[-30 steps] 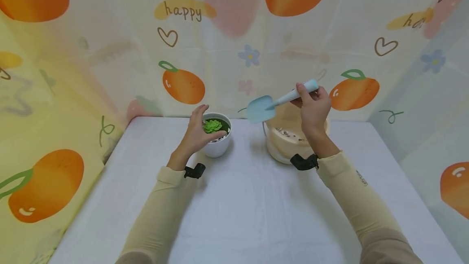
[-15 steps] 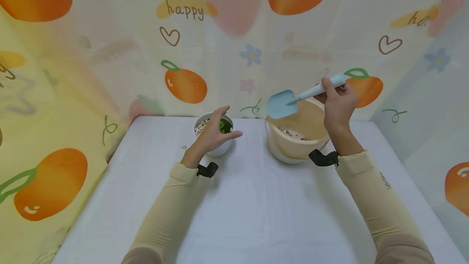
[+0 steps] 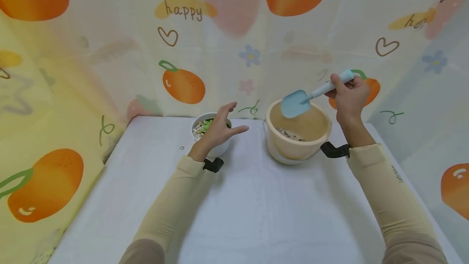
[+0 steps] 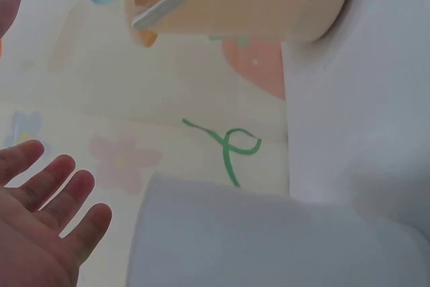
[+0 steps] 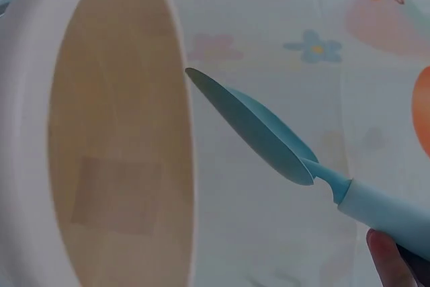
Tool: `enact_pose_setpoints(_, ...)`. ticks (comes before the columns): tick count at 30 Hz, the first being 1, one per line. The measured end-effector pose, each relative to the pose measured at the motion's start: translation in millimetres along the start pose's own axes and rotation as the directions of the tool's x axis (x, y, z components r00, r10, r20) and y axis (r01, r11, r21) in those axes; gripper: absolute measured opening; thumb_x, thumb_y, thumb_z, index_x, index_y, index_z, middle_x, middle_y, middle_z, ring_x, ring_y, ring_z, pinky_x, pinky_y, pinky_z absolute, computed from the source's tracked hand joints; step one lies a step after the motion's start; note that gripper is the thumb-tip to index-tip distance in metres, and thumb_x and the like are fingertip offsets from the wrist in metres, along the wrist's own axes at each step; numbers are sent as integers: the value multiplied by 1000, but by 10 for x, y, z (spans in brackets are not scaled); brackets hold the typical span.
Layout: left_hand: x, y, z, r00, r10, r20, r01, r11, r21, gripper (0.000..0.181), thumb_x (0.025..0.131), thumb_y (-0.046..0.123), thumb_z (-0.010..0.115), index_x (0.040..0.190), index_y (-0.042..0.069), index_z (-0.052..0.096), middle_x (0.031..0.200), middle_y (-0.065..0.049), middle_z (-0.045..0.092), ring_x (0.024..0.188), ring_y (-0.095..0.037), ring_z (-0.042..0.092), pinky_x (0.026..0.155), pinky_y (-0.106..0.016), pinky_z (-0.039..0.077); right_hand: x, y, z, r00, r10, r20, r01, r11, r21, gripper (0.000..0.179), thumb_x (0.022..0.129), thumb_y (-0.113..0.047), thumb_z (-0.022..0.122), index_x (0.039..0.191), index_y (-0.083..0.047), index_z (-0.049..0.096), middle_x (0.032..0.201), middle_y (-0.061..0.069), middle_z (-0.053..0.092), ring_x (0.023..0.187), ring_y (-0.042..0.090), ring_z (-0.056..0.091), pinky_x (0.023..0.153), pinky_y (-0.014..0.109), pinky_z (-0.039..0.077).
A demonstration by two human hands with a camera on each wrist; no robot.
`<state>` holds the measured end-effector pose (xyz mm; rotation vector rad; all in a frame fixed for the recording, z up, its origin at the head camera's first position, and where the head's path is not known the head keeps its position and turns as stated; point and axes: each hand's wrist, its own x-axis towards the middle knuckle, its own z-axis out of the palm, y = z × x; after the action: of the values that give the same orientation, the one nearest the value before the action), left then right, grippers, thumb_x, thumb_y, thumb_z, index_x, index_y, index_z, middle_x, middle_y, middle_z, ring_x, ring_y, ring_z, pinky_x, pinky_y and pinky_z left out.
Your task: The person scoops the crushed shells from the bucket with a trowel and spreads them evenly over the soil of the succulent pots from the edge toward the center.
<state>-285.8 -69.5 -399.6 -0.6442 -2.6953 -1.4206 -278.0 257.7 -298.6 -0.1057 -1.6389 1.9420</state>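
Observation:
My right hand grips the pale handle of a light blue hand trowel, whose blade hangs over the beige bucket. In the right wrist view the trowel shows side-on, its tip near the bucket's rim. Some small pebbles lie on the bucket's bottom. My left hand hovers over the white pot, fingers spread and thumb pointing right, holding nothing. It partly hides the green succulent and the pebbles in the pot. The left wrist view shows the left fingers apart.
A white cloth covers the table. One small ring-like bit lies left of the pot. Behind the table hangs a fruit-printed curtain, which also runs along both sides.
The trowel has moved right with my right hand, from left of the bucket to over its opening. My left hand has shifted right across the pot, uncovering pebbles on its left side.

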Motion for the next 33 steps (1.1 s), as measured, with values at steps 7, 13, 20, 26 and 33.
enact_pose_setpoints(7, 71, 61, 203, 1000, -10, 17, 11, 999, -38, 89, 83, 39, 75, 153, 11, 27, 157, -10, 30, 144, -28, 31, 117, -52, 30, 23, 151, -36, 1000, 21, 13, -20, 996, -92, 12, 86, -15, 74, 84, -8, 64, 72, 0, 64, 60, 7, 69, 60, 20, 57)
enact_pose_setpoints(13, 149, 95, 309, 1000, -4, 26, 5, 999, -54, 88, 84, 38, 75, 153, 11, 27, 156, -12, 31, 144, -29, 31, 116, -53, 30, 46, 272, -56, 999, -1, 40, 12, 959, -282, 13, 87, -18, 71, 87, -10, 62, 68, -8, 61, 58, 1, 65, 57, 16, 55)
enact_pose_setpoints(20, 211, 95, 429, 999, 1, 38, 2, 996, -88, 86, 85, 38, 74, 153, 9, 29, 155, -13, 33, 144, -30, 32, 117, -51, 31, 31, 406, -51, 993, 8, 121, 48, 888, -457, 16, 89, -21, 69, 90, -9, 58, 67, -10, 55, 58, -1, 61, 59, 16, 56)
enact_pose_setpoints(26, 228, 102, 574, 997, -11, 70, 17, 995, -94, 86, 86, 39, 73, 153, 11, 29, 155, -11, 34, 144, -28, 32, 116, -50, 31, 9, 512, -50, 984, 33, 177, 74, 823, -563, 25, 90, -22, 68, 97, -1, 57, 71, -8, 54, 61, 1, 58, 55, 13, 53)
enact_pose_setpoints(33, 241, 116, 731, 995, -12, 98, 23, 994, -110, 86, 86, 38, 73, 153, 10, 27, 155, -13, 34, 143, -29, 34, 116, -49, 32, -13, 584, -12, 968, 42, 246, 137, 731, -668, 36, 92, -25, 65, 104, 8, 56, 81, 8, 57, 54, -8, 50, 53, 6, 46)
